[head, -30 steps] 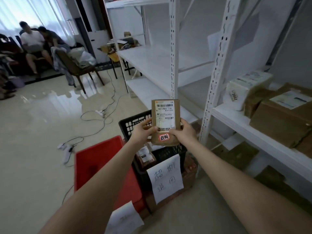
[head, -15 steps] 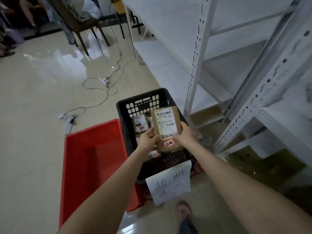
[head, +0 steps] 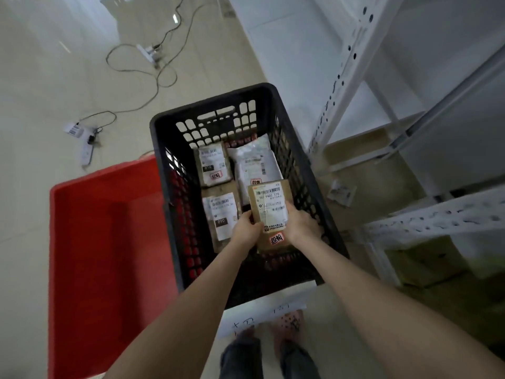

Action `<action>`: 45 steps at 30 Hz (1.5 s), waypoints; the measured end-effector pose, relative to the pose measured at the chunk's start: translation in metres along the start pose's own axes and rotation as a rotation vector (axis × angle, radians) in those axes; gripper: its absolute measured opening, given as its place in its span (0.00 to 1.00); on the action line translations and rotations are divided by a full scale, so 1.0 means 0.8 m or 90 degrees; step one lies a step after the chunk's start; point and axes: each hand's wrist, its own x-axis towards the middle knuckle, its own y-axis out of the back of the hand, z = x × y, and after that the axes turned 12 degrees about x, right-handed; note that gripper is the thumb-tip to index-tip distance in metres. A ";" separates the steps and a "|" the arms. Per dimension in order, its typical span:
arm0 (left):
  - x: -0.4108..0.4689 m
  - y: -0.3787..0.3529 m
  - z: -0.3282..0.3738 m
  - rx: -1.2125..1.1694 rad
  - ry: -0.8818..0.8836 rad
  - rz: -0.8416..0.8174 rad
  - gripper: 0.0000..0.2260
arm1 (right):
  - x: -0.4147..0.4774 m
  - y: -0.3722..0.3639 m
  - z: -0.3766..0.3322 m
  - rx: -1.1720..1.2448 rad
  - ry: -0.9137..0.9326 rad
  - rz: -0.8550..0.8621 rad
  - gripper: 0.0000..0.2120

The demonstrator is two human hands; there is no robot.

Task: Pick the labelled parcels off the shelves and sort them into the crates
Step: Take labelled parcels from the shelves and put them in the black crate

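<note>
Brown cardboard parcel (head: 269,212), held label-up by both hands within the outline of the black lattice crate (head: 213,105). It sits over the near right part of the interior. Whether it already rests on the contents or hangs just above them cannot be told from this view.

The left hand (head: 246,231) grips the parcel's left edge and the right hand (head: 302,224) its right edge. Each thumb (head: 289,212) lies curled over the printed face, while the remaining fingers pass behind the card and are hidden. The parcel thus lies between the two palms, its upper half and its orange sticker (head: 276,238) clear of the fingers.

The two-sided grip probably serves to keep the flat packet level and its shipping label readable as it is laid down.

Three labelled parcels lie flat on the crate floor: a brown one (head: 211,166) and a white mailer (head: 255,162) at the far end, and another brown one (head: 221,214) just left of the held packet. This suggests that like items are grouped here.

The red crate (head: 109,181) stands touching the black crate's left wall. A handwritten paper sign (head: 262,315) hangs on the black crate's near wall, and a white shelving upright (head: 341,75) rises to the right.
</note>
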 end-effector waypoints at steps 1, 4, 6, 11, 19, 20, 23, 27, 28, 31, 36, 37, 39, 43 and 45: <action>0.011 -0.006 -0.004 0.018 0.012 -0.001 0.20 | 0.006 -0.007 0.004 -0.006 -0.003 -0.010 0.22; 0.036 -0.018 -0.011 0.107 0.031 -0.016 0.21 | 0.022 -0.024 0.014 -0.037 -0.023 -0.027 0.23; 0.038 -0.018 -0.005 0.146 0.020 -0.025 0.18 | 0.032 -0.027 0.016 -0.078 -0.024 -0.020 0.20; 0.059 -0.022 -0.007 0.222 -0.003 -0.040 0.17 | 0.048 -0.036 0.012 -0.092 0.002 -0.080 0.28; 0.029 0.002 -0.011 0.413 -0.137 -0.022 0.32 | 0.017 -0.020 -0.005 -0.036 -0.014 -0.069 0.37; 0.024 0.009 -0.008 0.457 -0.152 -0.008 0.34 | 0.010 -0.015 -0.010 -0.037 0.003 -0.052 0.37; 0.005 0.030 0.008 0.611 -0.214 0.034 0.37 | -0.021 0.005 -0.025 -0.023 0.034 -0.010 0.39; -0.035 0.050 0.035 0.739 -0.319 0.073 0.40 | -0.076 0.031 -0.030 -0.011 0.042 0.067 0.39; -0.048 0.054 0.042 0.762 -0.346 0.079 0.41 | -0.092 0.037 -0.030 -0.006 0.034 0.090 0.39; -0.091 0.062 0.064 0.816 -0.436 0.097 0.41 | -0.147 0.058 -0.026 0.018 0.009 0.162 0.39; -0.172 0.055 0.113 0.840 -0.593 0.114 0.40 | -0.242 0.100 -0.001 0.054 -0.032 0.288 0.36; -0.190 0.049 0.122 0.845 -0.622 0.119 0.40 | -0.262 0.109 0.007 0.060 -0.043 0.315 0.36; -0.227 0.035 0.136 0.851 -0.679 0.125 0.40 | -0.306 0.126 0.024 0.070 -0.066 0.361 0.34; -0.310 -0.007 0.154 0.847 -0.782 0.124 0.39 | -0.402 0.152 0.066 0.087 -0.096 0.442 0.32; -0.359 -0.031 0.159 0.834 -0.833 0.124 0.38 | -0.453 0.161 0.090 0.090 -0.121 0.477 0.31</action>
